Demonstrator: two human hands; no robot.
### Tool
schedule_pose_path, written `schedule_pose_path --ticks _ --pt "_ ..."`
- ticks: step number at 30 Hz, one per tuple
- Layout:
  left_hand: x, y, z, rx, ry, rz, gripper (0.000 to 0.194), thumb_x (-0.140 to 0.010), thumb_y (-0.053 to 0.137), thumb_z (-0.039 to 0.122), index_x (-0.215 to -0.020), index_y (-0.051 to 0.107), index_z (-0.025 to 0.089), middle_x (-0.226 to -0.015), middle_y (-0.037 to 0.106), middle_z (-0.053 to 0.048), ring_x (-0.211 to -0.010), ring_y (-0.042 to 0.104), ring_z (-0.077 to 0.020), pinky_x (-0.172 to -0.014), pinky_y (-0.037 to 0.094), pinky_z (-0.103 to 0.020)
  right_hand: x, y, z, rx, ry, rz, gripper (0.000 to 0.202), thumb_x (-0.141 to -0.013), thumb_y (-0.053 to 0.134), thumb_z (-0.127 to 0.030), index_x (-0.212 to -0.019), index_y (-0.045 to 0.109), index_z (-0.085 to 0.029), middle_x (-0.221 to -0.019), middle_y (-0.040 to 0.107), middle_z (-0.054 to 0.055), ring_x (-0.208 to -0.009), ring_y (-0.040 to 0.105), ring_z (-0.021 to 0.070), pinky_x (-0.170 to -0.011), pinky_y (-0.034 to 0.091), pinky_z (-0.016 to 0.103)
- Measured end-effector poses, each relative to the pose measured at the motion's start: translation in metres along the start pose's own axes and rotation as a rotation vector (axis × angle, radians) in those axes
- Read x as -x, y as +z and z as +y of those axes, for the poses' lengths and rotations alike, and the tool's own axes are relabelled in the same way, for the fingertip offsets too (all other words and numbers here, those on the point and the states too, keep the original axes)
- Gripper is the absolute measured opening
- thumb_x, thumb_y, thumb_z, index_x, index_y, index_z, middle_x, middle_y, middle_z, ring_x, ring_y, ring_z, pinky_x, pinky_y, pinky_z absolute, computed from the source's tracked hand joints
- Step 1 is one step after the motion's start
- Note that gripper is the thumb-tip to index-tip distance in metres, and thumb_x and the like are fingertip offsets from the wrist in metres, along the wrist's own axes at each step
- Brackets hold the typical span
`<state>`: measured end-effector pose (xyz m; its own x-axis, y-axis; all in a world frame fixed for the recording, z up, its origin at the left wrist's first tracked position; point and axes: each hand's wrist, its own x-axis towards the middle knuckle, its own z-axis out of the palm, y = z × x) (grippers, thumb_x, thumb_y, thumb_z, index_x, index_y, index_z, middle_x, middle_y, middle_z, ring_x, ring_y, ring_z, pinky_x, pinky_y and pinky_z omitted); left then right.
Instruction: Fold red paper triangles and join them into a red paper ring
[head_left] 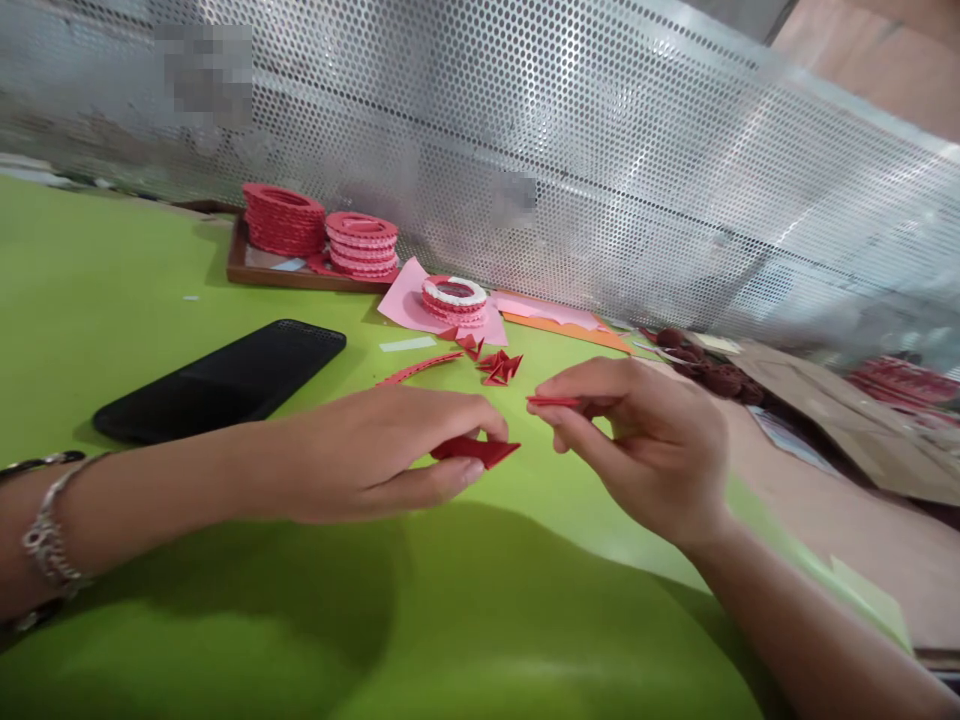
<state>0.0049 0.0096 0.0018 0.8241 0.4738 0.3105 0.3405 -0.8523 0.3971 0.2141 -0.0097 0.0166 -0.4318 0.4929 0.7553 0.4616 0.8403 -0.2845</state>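
Mid-frame, the left hand [397, 440] tightly pinches a red paper fold [491, 455] and the right hand [664, 445] another red piece [551, 401], both seemingly folded already but unjoined, with loose folds [501, 368] above and finished-looking rings [283, 225] upper left.

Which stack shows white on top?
The pink-red ring stack on pink paper; in the brown tray, the red stack and pink stack have red tops.

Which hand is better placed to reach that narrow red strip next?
Probably the left hand: the red strip lies just beyond its knuckles, while the right hand is farther off. Both hold red pieces, though.
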Motion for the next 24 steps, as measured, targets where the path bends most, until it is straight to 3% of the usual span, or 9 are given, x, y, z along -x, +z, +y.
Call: schedule_pose_path --ticks 4,9,24 --pt "-0.0015 -0.0021 0.0023 -0.030 -0.004 0.091 0.018 -0.087 0.034 0.023 -0.090 0.052 0.020 -0.074 0.058 0.002 -0.061 0.049 -0.0118 -0.057 0.036 -0.022 -0.0030 -0.0054 -0.0060 0.154 -0.195 -0.068 0.016 -0.080 0.058 -0.010 -0.080 0.064 -0.025 -0.074 0.067 0.000 -0.070 0.063 0.0141 -0.062 0.053 0.026" --pt "-0.0030 -0.0038 0.0054 -0.016 -0.039 0.092 0.020 -0.085 0.033 0.025 -0.091 0.052 0.020 -0.072 0.058 0.001 -0.061 0.049 -0.0124 -0.059 0.037 -0.022 -0.0040 -0.0089 -0.0068 0.300 -0.302 -0.129 0.015 -0.079 0.057 -0.010 -0.080 0.062 -0.025 -0.074 0.063 0.001 -0.063 0.059 0.0112 -0.057 0.050 0.023" --pt "-0.0021 -0.0017 0.0026 -0.021 -0.026 0.095 0.020 -0.086 0.033 0.024 -0.092 0.052 0.019 -0.071 0.057 0.001 -0.061 0.049 -0.0129 -0.058 0.036 -0.023 -0.0038 -0.0087 -0.0068 0.397 -0.346 -0.146 0.015 -0.079 0.057 -0.010 -0.078 0.060 -0.024 -0.069 0.061 -0.001 -0.061 0.057 0.0101 -0.053 0.046 0.021"
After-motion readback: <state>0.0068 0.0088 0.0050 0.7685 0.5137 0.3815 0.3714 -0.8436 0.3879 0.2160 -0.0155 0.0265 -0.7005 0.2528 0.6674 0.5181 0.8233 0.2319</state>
